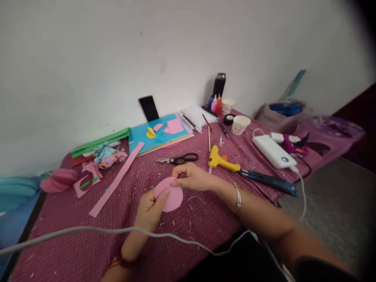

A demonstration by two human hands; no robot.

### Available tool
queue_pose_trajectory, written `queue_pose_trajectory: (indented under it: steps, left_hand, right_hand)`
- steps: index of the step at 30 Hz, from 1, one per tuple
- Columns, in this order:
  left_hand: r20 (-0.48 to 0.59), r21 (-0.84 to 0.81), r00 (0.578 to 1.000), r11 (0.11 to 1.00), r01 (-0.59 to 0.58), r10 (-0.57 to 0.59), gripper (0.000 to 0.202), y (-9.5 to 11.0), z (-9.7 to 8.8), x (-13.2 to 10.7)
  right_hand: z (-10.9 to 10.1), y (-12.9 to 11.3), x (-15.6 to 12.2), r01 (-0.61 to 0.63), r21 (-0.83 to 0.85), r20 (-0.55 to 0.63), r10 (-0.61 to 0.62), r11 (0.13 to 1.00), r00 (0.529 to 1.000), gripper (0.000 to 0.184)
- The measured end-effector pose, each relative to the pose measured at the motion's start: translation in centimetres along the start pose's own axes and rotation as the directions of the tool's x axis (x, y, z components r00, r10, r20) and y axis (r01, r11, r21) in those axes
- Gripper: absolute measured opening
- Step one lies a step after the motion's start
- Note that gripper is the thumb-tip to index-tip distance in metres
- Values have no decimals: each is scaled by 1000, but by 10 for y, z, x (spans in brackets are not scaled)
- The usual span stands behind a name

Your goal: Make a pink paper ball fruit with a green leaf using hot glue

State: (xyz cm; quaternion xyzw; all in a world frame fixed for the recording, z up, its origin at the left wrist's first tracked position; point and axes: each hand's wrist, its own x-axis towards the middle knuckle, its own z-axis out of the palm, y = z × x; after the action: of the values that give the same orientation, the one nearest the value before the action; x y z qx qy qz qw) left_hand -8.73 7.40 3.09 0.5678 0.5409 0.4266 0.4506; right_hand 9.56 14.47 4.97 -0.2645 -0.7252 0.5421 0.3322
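Between my two hands is a round pink paper disc (173, 199), held just above the table. My left hand (149, 211) grips its left edge, thumb on top and the other fingers behind it. At the upper right edge my right hand (190, 178) pinches the disc between thumb and forefinger. Beyond the hands lie black-handled scissors (183, 158), closed. A yellow glue gun (219, 160) rests to the right of them. On the left a long pink paper strip (117, 179) lies slantwise.
Crumpled paper scraps (105, 154) and a pink paper flower-like ball (58, 180) sit at left. Blue sheets (141, 137) lie at the back. Paper cups (241, 124), glue bottles (219, 105) and a white power bank (273, 150) stand or lie rightward. A white cable (96, 230) crosses in front.
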Motion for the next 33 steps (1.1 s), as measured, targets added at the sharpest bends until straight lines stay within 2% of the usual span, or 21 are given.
queue_pose_trajectory:
  steps: [2, 4, 8, 10, 12, 13, 15, 17, 20, 22, 24, 29, 33]
  left_hand:
    - [-51, -41, 996, 997, 72, -74, 30, -10, 3, -1]
    - [-108, -20, 989, 994, 103, -105, 32, -16, 4, -3]
    - [-109, 173, 994, 985, 13, 6, 32, -15, -6, -1]
    - [-103, 250, 991, 966, -63, 91, 32, -8, -16, 3]
    - [-67, 370, 971, 909, -190, 230, 26, 3, -25, 5]
    - [-52, 428, 965, 879, -210, 256, 23, 10, -27, 5]
    - [-62, 453, 965, 869, -199, 253, 26, 25, -24, -1]
    - [-107, 464, 966, 871, -162, 236, 33, 39, -14, -12]
    - [-239, 361, 961, 931, -49, 143, 36, 58, 9, -34]
    - [-360, 235, 930, 972, 8, 80, 39, 66, 21, -46]
    - [-420, 172, 906, 985, 27, 49, 38, 70, 29, -55]
    - [-388, -28, 919, 998, 64, -70, 28, 65, 37, -63]
    - [-434, -209, 898, 978, -23, -71, 32, 62, 42, -57]
  right_hand:
    - [-1, 5, 3, -25, 19, 60, 24, 1000, 998, 18]
    - [-1, 8, 5, -20, -38, 102, 23, 999, 995, 20]
    - [2, 10, 6, 29, -201, 77, -14, 979, 997, 31]
    - [5, 8, 4, 62, -230, 56, -51, 971, 997, 33]
    - [7, 5, 3, 106, -254, 56, -94, 961, 994, 33]
    - [7, 3, 2, 126, -258, 63, -114, 958, 992, 33]
    - [7, -3, 0, 162, -250, 87, -144, 955, 986, 29]
    - [6, -10, -4, 191, -217, 116, -169, 957, 979, 23]
    - [3, -17, -11, 233, -132, 157, -211, 964, 965, 23]
    - [2, -20, -14, 253, -69, 172, -239, 965, 956, 25]
    - [2, -20, -15, 260, -9, 172, -255, 965, 952, 23]
    - [-5, -17, -11, 235, 168, 129, -258, 957, 958, 26]
    - [-9, -16, -13, 218, 369, 118, -278, 903, 953, 49]
